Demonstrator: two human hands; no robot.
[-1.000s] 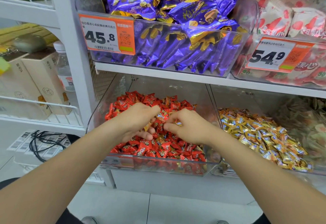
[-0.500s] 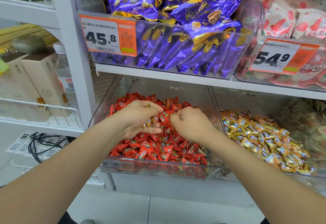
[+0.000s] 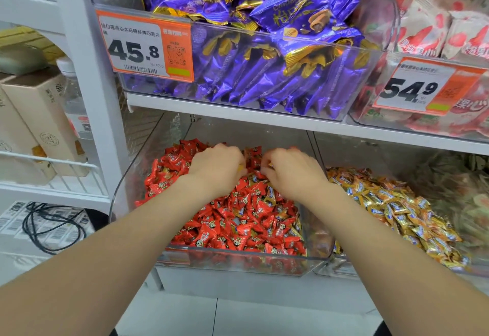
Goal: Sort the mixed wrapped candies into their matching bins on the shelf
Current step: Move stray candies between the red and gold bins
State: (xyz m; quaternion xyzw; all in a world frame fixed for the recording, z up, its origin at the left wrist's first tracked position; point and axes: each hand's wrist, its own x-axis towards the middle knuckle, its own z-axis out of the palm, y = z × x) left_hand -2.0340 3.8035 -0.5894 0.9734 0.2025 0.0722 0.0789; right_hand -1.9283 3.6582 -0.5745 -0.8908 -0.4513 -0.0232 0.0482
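Note:
A clear bin (image 3: 137,176) on the lower shelf holds a heap of red wrapped candies (image 3: 238,219). Both my hands are in it, near its back. My left hand (image 3: 217,168) has its fingers curled, and a bit of yellow wrapper (image 3: 240,168) shows at its fingertips. My right hand (image 3: 291,174) is curled the same way, pinching a small yellow piece (image 3: 269,164) off the red pile. The two hands are close, fingertips a little apart. To the right, the neighbouring bin (image 3: 344,272) holds yellow-gold candies (image 3: 397,211).
On the upper shelf stand a bin of purple packs (image 3: 264,52) with a 45.8 tag and one of white-red packs (image 3: 436,31) with a 54.9 tag. A bin of pale green candies (image 3: 471,198) sits far right. Boxes, a bottle (image 3: 74,102) and a black cable (image 3: 50,227) are on the left.
Both hands have moved further back in the red candy bin and stayed close together, fingers still working in the pile. The view has shifted slightly.

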